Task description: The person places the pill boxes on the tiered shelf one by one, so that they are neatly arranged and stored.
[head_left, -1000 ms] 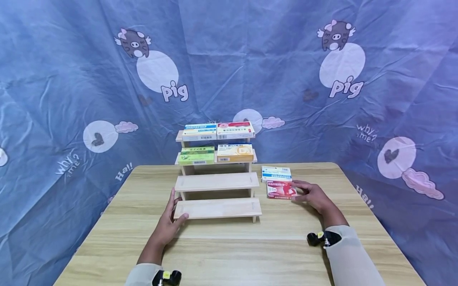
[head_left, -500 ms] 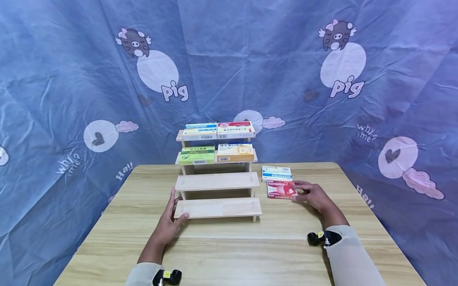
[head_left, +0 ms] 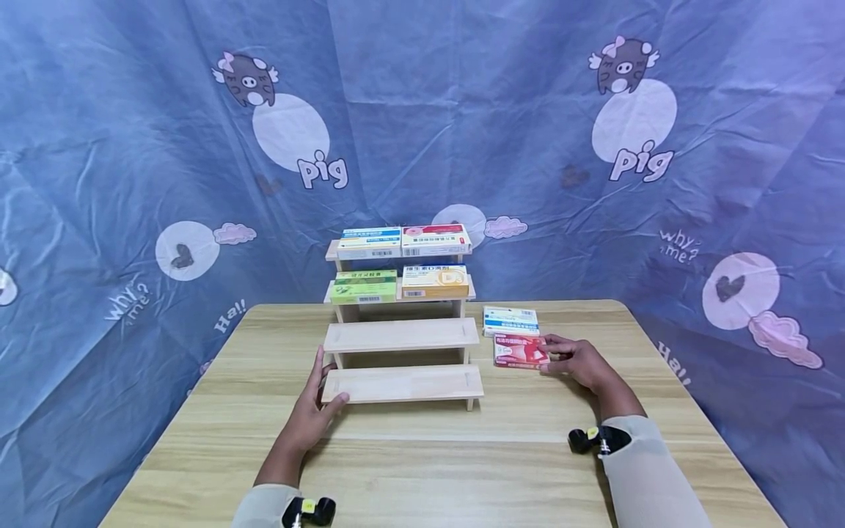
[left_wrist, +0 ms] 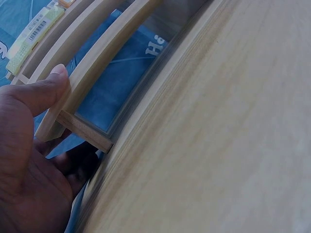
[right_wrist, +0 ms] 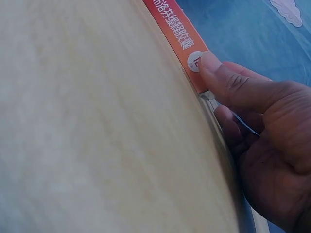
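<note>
R grip [head_left: 579, 362] pinches R end of red ibuprofen box [head_left: 518, 352] on desk [head_left: 422, 469], just beside blue-white med box [head_left: 510, 320], w/ L grip [head_left: 307, 419] holding tiered wooden rack [head_left: 399, 385]; off-centre hold could swivel ibuprofen box into its neighbour.

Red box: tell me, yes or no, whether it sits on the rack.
No, the red box lies on the table beside the rack, pinched by the right hand.
</note>
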### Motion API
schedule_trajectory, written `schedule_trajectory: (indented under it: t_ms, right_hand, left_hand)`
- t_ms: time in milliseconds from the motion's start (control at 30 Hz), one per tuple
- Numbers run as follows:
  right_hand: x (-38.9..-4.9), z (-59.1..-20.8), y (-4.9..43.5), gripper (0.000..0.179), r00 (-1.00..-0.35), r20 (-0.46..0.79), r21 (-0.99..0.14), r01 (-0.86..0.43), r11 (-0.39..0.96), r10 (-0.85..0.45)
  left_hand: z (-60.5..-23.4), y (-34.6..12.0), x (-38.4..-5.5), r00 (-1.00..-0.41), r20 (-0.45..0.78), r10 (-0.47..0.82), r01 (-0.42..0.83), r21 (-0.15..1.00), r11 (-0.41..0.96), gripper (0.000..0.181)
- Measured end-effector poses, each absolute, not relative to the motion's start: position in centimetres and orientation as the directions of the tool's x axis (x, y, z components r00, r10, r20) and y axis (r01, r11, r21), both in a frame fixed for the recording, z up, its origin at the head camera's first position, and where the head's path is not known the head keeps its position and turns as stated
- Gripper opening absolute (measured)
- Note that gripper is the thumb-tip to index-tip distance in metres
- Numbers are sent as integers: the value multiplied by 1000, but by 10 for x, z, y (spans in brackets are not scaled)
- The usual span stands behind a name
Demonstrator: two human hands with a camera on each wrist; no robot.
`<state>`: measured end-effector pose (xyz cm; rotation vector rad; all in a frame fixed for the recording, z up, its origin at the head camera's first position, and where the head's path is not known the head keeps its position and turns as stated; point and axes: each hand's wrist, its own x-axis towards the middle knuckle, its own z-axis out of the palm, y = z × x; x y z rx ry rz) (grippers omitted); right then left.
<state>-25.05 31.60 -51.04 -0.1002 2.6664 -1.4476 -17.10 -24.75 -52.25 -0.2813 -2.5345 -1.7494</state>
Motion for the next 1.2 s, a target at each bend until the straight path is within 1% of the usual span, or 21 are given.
schedule_trajectory:
  t_ms: [300,467,633,867,1200]
  right_hand:
    - [-248,-508,318,59,-991,-72,-814,-6,581,-111]
    - [-247,-508,321,55,-992,-54,-808,-22,588,-111]
    - [-247,-508,324,53,-991,-15,-817,-67,573,-136]
    - [-245,-504,325,51,-989,-5,-844,-74,531,-147]
    - [-240,-492,323,51,-980,30,-830,-134,541,-196]
  left_hand:
    - [-525,-249,-171,-979,162,125,195,926,322,107]
    - [-526,-249,-171,-978,159,139,196,925,325,106]
    - [-526,-248,-170,-977,172,129,205,925,321,106]
    - [-528,-248,-172,-977,167,132,202,923,327,107]
    - [-526,-248,-173,-978,163,133,199,925,324,107]
